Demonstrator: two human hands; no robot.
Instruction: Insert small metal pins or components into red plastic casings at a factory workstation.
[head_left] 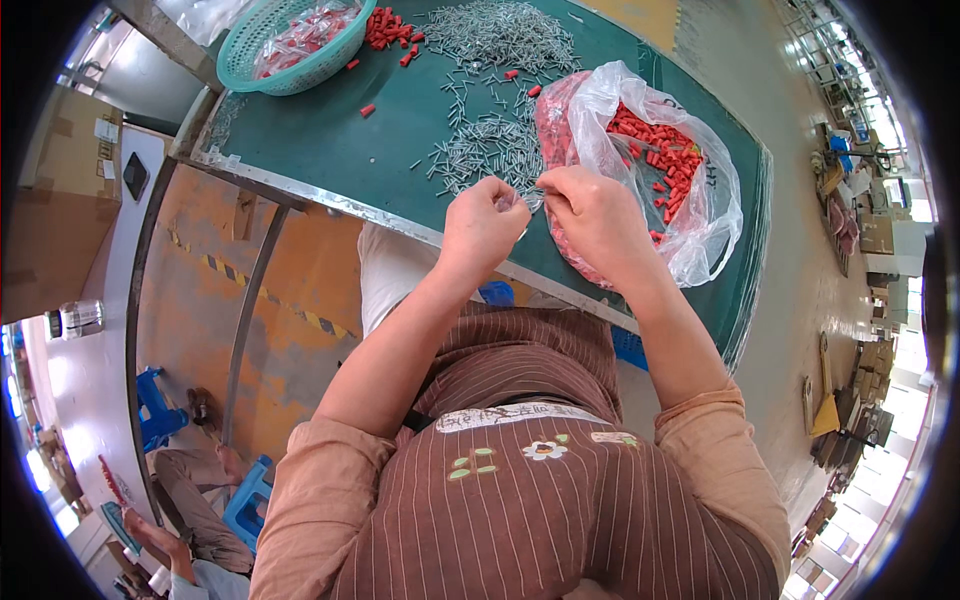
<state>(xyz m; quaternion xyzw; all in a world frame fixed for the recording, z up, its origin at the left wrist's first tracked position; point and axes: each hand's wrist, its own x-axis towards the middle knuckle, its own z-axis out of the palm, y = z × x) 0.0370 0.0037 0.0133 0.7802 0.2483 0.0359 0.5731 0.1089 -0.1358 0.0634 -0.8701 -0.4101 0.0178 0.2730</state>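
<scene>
Close together above the table's near edge, my two hands meet over a pile of small silver screws (490, 150). My left hand (482, 228) is closed, fingers curled in, with a hint of something small and clear at the fingertips. Thumb and forefinger of my right hand (600, 218) are pinched together; what they hold is too small to make out. Beside the right hand sits an open clear plastic bag (712, 250) of red plastic plugs (660, 150). A larger heap of screws (500, 38) lies farther back.
A teal basket (290, 82) of small clear packets with red pieces stands at the far left of the green table (310, 140). Loose red plugs (385, 28) lie beside it. At left are a phone (135, 175), blue stools (247, 500) and another person's arm (160, 540).
</scene>
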